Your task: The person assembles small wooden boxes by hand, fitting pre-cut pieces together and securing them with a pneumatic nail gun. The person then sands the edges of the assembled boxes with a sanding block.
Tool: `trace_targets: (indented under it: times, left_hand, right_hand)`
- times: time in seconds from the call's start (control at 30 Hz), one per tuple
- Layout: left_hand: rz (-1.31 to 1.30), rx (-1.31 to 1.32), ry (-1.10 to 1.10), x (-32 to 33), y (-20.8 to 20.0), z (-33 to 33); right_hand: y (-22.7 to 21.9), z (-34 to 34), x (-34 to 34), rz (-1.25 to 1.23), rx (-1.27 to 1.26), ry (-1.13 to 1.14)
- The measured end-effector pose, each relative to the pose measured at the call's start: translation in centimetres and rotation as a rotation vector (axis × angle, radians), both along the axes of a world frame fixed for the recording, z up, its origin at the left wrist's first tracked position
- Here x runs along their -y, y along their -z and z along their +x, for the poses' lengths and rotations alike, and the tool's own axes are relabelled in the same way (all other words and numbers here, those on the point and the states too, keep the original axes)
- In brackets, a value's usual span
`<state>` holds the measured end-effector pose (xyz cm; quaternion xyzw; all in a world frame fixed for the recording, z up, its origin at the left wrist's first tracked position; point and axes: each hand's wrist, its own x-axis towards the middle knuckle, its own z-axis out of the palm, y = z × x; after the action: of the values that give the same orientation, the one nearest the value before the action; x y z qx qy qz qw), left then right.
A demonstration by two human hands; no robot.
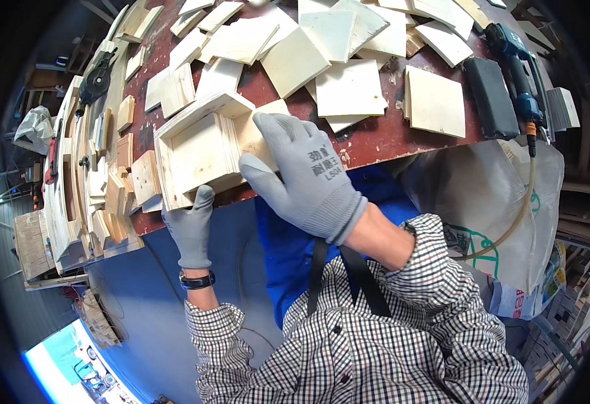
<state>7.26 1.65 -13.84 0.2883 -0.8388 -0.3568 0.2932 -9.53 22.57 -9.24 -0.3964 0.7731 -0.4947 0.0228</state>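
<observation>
An open wooden box (233, 103) of pale plywood sits at the near edge of the red table, with a stack of thin wooden boards (197, 151) standing inside. My left hand (192, 229), in a grey glove, grips the near left corner of the box, its thumb up against the near side and its other fingers mostly hidden beneath. My right hand (305, 176), gloved alike, is closed over a pale wooden board (246, 137) at the right part of the box. The thumb lies on the near side and the fingers reach over the top; their tips are partly hidden.
Loose square plywood panels (349, 87) lie heaped across the red tabletop (369, 145). At the right stand a dark block (490, 97) and a blue-black power tool (514, 57) with a hose (527, 182). Several small wood blocks (116, 195) crowd the left side.
</observation>
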Motion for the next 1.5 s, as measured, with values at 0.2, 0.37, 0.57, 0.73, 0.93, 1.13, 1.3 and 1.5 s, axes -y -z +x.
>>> trace_targets:
  times: [0.2,0.37,0.57,0.73,0.93,1.13,1.3,1.5]
  left_hand:
    - [-0.036,0.002,0.039,-0.6,-0.2,-0.4]
    - [0.015,-0.045,0.012,-0.6,-0.1,-0.4]
    - [-0.100,-0.005,0.023,-0.7,-0.6,-0.6]
    - [-0.169,0.016,0.034,-1.2,-2.1,-1.1]
    - [-0.168,-0.022,0.086,-1.4,-2.8,-1.5]
    - [-0.080,-0.012,0.021,-1.4,-1.7,-1.4]
    - [-0.114,0.001,-0.009,-0.8,-1.2,-1.2]
    - [-0.196,0.063,-0.063,-1.1,-1.2,-1.6]
  right_hand:
    - [2.0,2.6,2.7,0.214,-0.284,-0.035]
    - [1.5,2.1,2.9,0.177,-0.269,-0.050]
    - [2.6,2.3,4.5,0.277,-0.439,0.078]
    - [2.2,2.3,4.4,0.321,-0.396,0.018]
    - [1.8,1.7,4.0,0.378,-0.405,-0.031]
    - [1.5,2.2,4.1,0.412,-0.429,-0.014]
    - [1.3,2.1,4.3,0.418,-0.438,-0.046]
    - [1.6,0.2,1.3,0.221,-0.307,-0.271]
